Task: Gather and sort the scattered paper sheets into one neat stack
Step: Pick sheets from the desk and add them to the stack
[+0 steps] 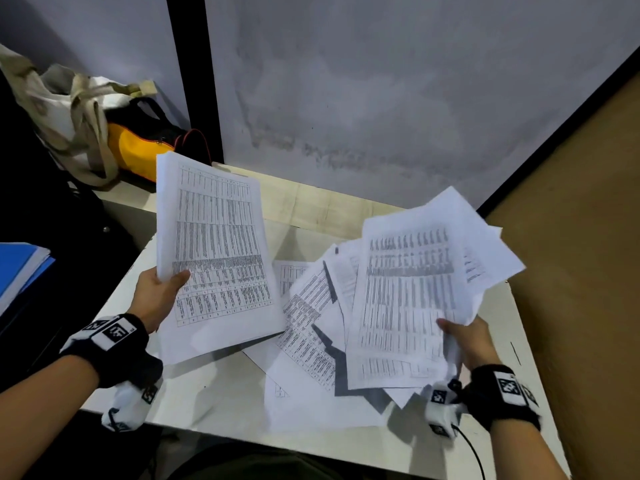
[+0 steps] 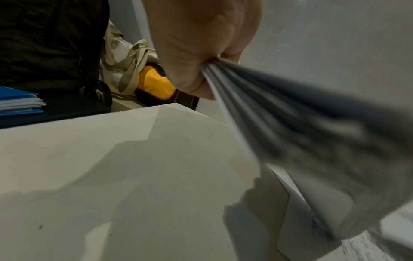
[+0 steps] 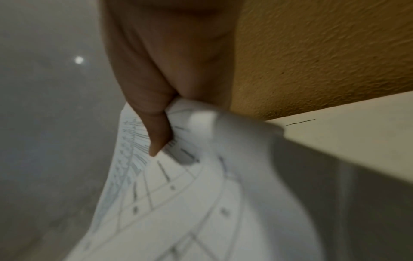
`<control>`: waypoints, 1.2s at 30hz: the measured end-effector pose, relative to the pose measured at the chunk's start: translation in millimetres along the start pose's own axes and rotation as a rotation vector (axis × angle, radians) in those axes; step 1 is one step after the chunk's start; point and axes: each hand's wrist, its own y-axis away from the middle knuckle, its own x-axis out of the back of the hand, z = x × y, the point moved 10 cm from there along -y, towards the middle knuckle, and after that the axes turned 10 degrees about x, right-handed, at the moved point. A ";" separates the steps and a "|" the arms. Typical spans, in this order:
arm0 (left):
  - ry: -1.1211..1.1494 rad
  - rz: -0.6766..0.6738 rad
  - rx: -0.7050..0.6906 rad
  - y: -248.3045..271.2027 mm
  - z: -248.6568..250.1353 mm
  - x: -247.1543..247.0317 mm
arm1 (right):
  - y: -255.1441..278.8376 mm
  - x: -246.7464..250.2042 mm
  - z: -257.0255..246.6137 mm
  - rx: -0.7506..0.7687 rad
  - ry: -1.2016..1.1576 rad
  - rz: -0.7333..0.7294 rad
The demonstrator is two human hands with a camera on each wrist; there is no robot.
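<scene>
My left hand (image 1: 162,292) pinches the edge of a squared bundle of printed sheets (image 1: 214,251), lifted above the white table (image 1: 207,386); the left wrist view shows the thumb pressing the bundle's edge (image 2: 223,84). My right hand (image 1: 464,337) grips a fanned, untidy bunch of printed sheets (image 1: 408,292) at its lower right corner, also raised. In the right wrist view the thumb (image 3: 156,137) lies on the top sheet (image 3: 178,203). More loose sheets (image 1: 311,327) lie overlapping on the table under and between both bundles.
A blue folder with papers (image 1: 17,268) lies at the left edge. A cloth tote (image 1: 69,116) and a yellow and black bag (image 1: 138,143) sit at the back left. A grey wall (image 1: 381,98) stands behind and an ochre wall (image 1: 588,237) at the right.
</scene>
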 end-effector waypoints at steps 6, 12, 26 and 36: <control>0.007 -0.045 -0.002 1.4 3.2 -14.1 | 7.3 -8.8 -5.9 0.022 -0.231 -0.105; 0.059 -0.233 0.014 16.0 15.7 -51.0 | 22.1 -54.2 -34.0 -0.002 -0.406 -0.262; 0.235 -0.543 -0.028 67.2 60.0 -130.9 | 33.2 -128.7 -93.6 0.050 -0.439 -0.373; 0.178 -0.310 -0.327 74.2 86.0 -133.9 | 42.1 -112.0 -110.8 0.259 -0.167 -0.168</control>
